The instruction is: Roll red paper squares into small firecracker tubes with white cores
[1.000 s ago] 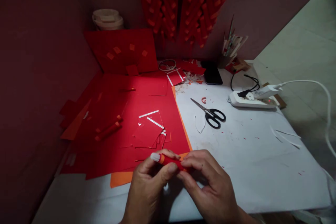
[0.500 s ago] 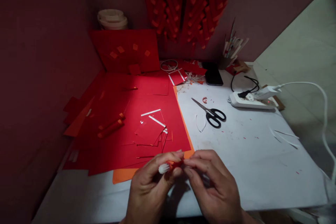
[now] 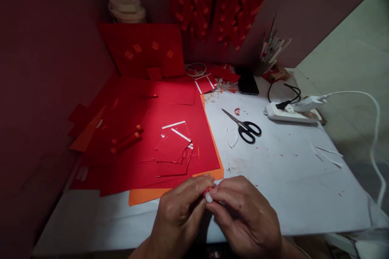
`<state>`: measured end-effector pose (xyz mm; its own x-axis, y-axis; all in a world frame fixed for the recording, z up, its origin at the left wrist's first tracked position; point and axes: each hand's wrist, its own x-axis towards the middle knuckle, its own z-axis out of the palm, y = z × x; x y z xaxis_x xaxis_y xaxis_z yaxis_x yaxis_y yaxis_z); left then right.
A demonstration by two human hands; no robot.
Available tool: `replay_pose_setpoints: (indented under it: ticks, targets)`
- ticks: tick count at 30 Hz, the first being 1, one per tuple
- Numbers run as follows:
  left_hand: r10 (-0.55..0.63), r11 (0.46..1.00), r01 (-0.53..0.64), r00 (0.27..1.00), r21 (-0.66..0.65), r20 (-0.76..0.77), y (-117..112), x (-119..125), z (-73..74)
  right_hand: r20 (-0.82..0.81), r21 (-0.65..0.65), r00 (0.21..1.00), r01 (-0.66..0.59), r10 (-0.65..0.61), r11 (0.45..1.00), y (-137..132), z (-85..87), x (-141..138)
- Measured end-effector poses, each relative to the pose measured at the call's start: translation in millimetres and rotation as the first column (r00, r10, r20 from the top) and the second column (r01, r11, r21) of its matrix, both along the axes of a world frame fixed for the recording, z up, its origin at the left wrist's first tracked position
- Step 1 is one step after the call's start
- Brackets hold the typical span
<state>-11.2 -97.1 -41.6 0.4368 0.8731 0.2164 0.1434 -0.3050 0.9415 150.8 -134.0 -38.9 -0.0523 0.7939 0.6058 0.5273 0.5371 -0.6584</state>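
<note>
Just over the table's near edge, my left hand point(image 3: 182, 210) and my right hand point(image 3: 249, 214) meet, both closed at the fingertips on one small red paper roll point(image 3: 208, 196). A white, ridged end of the roll shows between the fingers; the remainder is hidden by them. Beyond my hands, several small red paper pieces point(image 3: 173, 147), some with white strips along an edge, lie on large red sheets point(image 3: 182, 109). Orange paper point(image 3: 146, 196) shows under those sheets. Black-handled scissors point(image 3: 240, 123) rest on the white table cover point(image 3: 291, 186), blades partly apart.
Thin red tubes with orange ends point(image 3: 126, 139) lie on the left. A red panel point(image 3: 139, 48) stands behind, near a white tub point(image 3: 127, 10). Toward the back right are a phone point(image 3: 247, 81), a pen holder point(image 3: 263, 66) and a power strip point(image 3: 293, 116) with cords.
The roll's white end has turned from my left hand's side toward my right fingertips. My right fingers have closed in around it. The view has tilted slightly downward.
</note>
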Motion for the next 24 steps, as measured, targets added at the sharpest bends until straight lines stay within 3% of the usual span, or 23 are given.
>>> replay_pose_setpoints:
  ticks: [6,9,11,13,16,19,24]
  targets:
    - [0.044,0.986,-0.042,0.999,-0.162,0.009,0.4,4.6,10.0,0.024,0.023,1.000,-0.007,0.006,1.000,4.6,5.6,-1.8]
    - [0.096,0.944,-0.074,0.994,-0.321,0.054,0.8,6.0,14.3,-0.009,0.018,1.000,-0.014,0.015,1.000,5.7,6.5,0.1]
    - [0.175,0.854,-0.087,0.977,-0.512,0.126,1.6,6.2,14.4,-0.060,-0.037,0.998,0.027,-0.029,0.999,4.8,3.8,1.3]
    - [0.262,0.716,-0.027,0.937,-0.697,0.233,2.9,6.4,12.5,-0.093,-0.177,0.990,0.084,-0.102,0.981,3.1,-1.8,0.8]
    - [0.430,0.565,0.085,0.819,-0.821,0.381,5.8,7.5,8.7,-0.124,-0.395,0.984,0.068,-0.127,0.916,0.5,-11.5,-3.6]
    - [0.555,0.497,0.103,0.726,-0.862,0.407,9.2,9.0,7.3,-0.102,-0.450,0.987,0.064,-0.123,0.891,-1.0,-16.7,-8.3]
    - [0.627,0.430,0.119,0.674,-0.895,0.391,14.1,9.6,9.3,-0.080,-0.328,0.979,0.153,-0.189,0.932,-1.2,-15.7,-9.5]
